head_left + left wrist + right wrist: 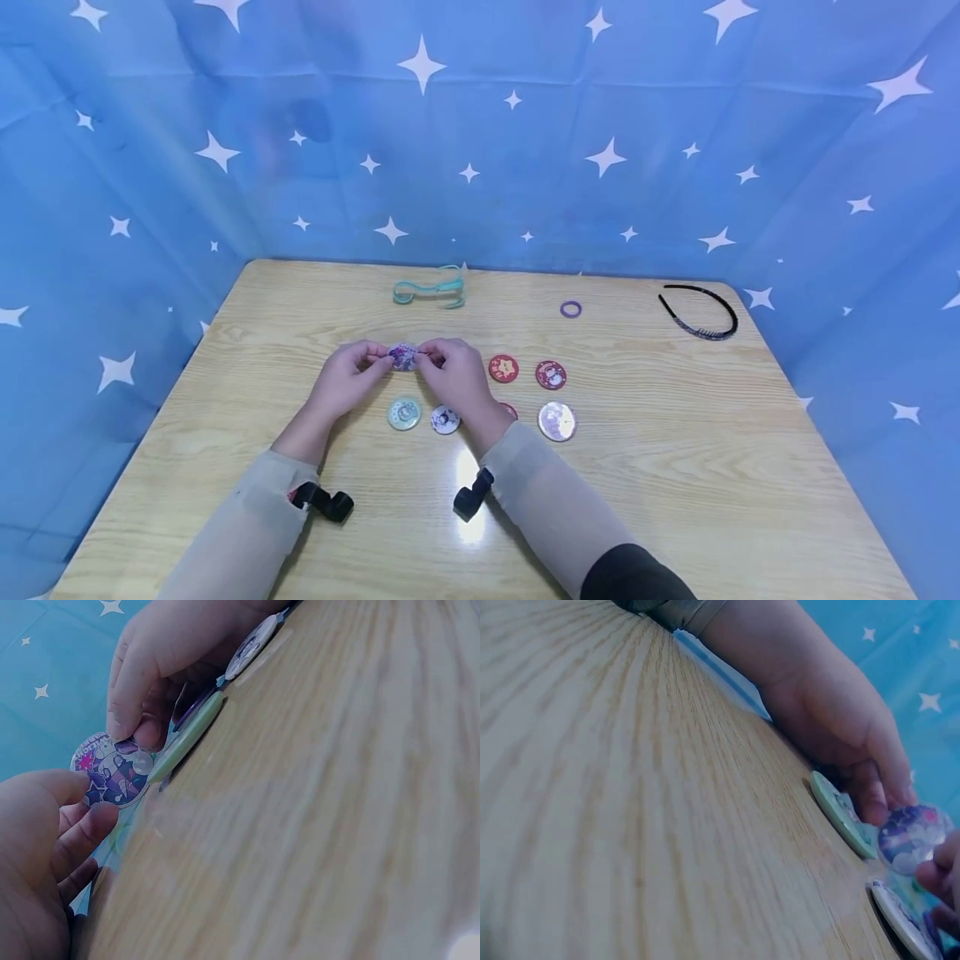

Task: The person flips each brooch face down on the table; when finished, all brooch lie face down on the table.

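A round button badge (pixel 403 357) with a purple cartoon print is held up between both hands, just above the table. At its left edge, the left hand (pixel 351 377) pinches it with thumb and fingers. The right hand (pixel 456 375) pinches the opposite edge. In the left wrist view the printed face of the badge (pixel 116 772) shows, tilted up off the wood. Close below the hands lie a pale green badge (pixel 404 413) and a white badge (pixel 445 420). A red badge (pixel 510 410) is partly hidden by the right wrist.
Right of the hands lie a red badge with a yellow star (pixel 503 368), a dark red badge (pixel 551 375) and a shiny pale badge (pixel 557 422). Farther back are a teal curved object (pixel 431 287), a purple hair tie (pixel 571 309) and a black headband (pixel 705 333). A blue star-printed curtain (pixel 525 167) borders the table.
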{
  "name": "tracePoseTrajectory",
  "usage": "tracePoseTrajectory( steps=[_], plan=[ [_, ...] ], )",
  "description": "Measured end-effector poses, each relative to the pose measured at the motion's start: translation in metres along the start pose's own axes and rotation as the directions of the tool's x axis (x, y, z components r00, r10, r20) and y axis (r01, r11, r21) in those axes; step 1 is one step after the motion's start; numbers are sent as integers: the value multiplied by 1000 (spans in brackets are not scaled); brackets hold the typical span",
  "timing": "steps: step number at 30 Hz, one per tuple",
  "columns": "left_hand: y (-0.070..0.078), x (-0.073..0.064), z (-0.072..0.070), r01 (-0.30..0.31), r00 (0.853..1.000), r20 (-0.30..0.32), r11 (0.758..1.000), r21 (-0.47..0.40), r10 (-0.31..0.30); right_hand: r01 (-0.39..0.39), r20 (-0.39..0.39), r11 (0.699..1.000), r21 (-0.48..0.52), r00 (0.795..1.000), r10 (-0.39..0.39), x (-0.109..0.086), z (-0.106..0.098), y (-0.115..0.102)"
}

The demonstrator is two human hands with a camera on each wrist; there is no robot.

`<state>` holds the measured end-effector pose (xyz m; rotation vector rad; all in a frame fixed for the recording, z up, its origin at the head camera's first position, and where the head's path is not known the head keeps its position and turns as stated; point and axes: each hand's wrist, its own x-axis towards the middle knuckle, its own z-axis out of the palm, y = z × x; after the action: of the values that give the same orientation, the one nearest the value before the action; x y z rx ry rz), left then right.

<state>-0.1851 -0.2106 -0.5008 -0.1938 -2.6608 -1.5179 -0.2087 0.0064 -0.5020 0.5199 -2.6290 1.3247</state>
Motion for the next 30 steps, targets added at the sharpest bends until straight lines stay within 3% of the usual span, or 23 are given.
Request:
tracePoseTrajectory(
  steps=[14,21,30],
  plan=[
    [-2,1,1,27,1000,-6,999,-30,-27,35,-21,999,13,999,-35,1,1,3],
    [-4,-1,1,39,999,-11,999,-24,-40,19,18,1000,11,1000,-19,-1,4,5],
    [-1,1,1,6,1000,-5,1000,16,-6,6,56,997,-80,998,-1,0,2,3]
  ],
)
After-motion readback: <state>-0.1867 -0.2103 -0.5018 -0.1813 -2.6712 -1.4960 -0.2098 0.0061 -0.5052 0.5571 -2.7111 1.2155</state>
